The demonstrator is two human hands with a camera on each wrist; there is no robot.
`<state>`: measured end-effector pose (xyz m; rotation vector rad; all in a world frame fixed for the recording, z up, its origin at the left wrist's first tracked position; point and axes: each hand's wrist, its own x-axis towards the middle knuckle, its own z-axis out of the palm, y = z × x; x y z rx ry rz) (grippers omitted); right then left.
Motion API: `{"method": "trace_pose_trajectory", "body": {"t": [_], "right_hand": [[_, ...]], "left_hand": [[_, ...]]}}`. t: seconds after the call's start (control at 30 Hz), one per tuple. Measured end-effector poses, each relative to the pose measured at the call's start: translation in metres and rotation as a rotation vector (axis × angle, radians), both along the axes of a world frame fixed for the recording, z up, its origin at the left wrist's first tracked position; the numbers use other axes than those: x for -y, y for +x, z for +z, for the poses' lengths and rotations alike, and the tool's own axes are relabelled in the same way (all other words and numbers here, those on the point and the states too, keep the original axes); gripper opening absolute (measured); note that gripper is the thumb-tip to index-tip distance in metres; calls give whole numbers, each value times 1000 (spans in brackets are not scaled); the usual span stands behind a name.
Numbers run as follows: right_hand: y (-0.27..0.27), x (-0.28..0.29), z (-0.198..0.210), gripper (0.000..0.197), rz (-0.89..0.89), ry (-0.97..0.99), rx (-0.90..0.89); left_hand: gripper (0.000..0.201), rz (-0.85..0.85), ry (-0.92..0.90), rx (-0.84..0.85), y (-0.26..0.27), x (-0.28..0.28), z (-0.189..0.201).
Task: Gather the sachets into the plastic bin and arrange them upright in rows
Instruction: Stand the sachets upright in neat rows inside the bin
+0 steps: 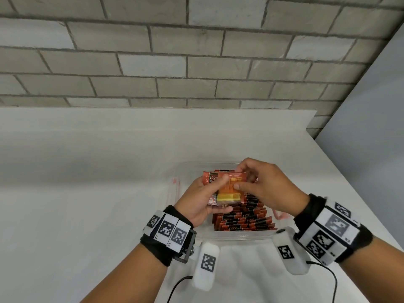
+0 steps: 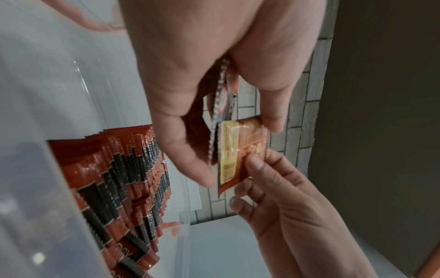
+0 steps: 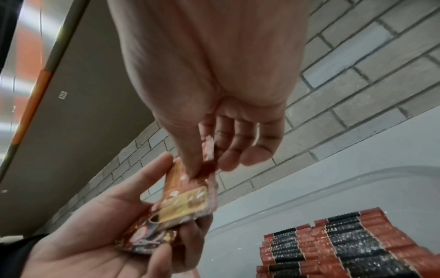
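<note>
A clear plastic bin point(image 1: 229, 238) stands on the white table and holds upright rows of red-and-black sachets point(image 1: 244, 219). Above it, my left hand point(image 1: 209, 193) grips a small stack of sachets point(image 1: 227, 184), thumb on top and fingers underneath. My right hand point(image 1: 240, 178) pinches the top sachet of that stack at its far end. The left wrist view shows the top sachet point(image 2: 240, 150) edge-on between the two hands, with the rows point(image 2: 123, 178) below. In the right wrist view the stack point(image 3: 183, 206) lies in my left palm, the rows point(image 3: 345, 248) at lower right.
The white table point(image 1: 87, 171) runs back to a grey brick wall point(image 1: 196, 62). Its right edge point(image 1: 349, 176) passes close beside the bin, with a grey panel beyond. Two black cables point(image 1: 332, 278) hang from the wrist cameras near the front.
</note>
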<state>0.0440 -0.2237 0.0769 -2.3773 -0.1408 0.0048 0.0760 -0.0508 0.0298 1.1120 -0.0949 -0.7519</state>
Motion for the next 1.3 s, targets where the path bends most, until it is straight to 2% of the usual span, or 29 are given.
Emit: {"method": "trace_pose_trajectory", "body": {"t": [0.1, 0.17, 0.27, 0.33, 0.5, 0.63, 0.77, 0.9, 0.97, 1.1, 1.2, 1.3], "right_hand": [[-1, 0, -2, 25, -58, 3, 176], [-3, -2, -5, 30, 3, -53, 228], [-7, -3, -12, 23, 127, -129, 106], [-9, -1, -14, 25, 140, -134, 5], [-5, 1, -10, 33, -113, 94, -86], [-4, -3, -10, 38, -140, 216, -202], [-5, -9, -15, 24, -166, 355, -195], [-1, -9, -12, 25, -158, 338, -112], [-1, -11, -11, 24, -167, 430, -168], [-4, -5, -13, 23, -239, 666, -398], [-9, -1, -15, 13, -202, 658, -432], [-12, 5, -15, 16, -210, 584, -358]], "left_hand": [[45, 28, -19, -48, 1, -4, -1], [40, 54, -62, -79, 2, -6, 0], [26, 98, -91, -89, 2, -6, 0], [25, 122, -79, -72, 4, -6, -1], [34, 148, -86, -46, 8, -3, 0], [37, 170, -93, -20, 10, 1, 2], [38, 160, -64, -6, 10, 2, 0], [32, 68, -43, -36, 2, 1, -3], [32, 64, -46, -27, 1, 0, -5], [36, 101, -33, 0, 2, -4, -8], [36, 107, 0, 20, 3, -10, -7], [31, 97, 9, 2, 5, -18, -7]]}}
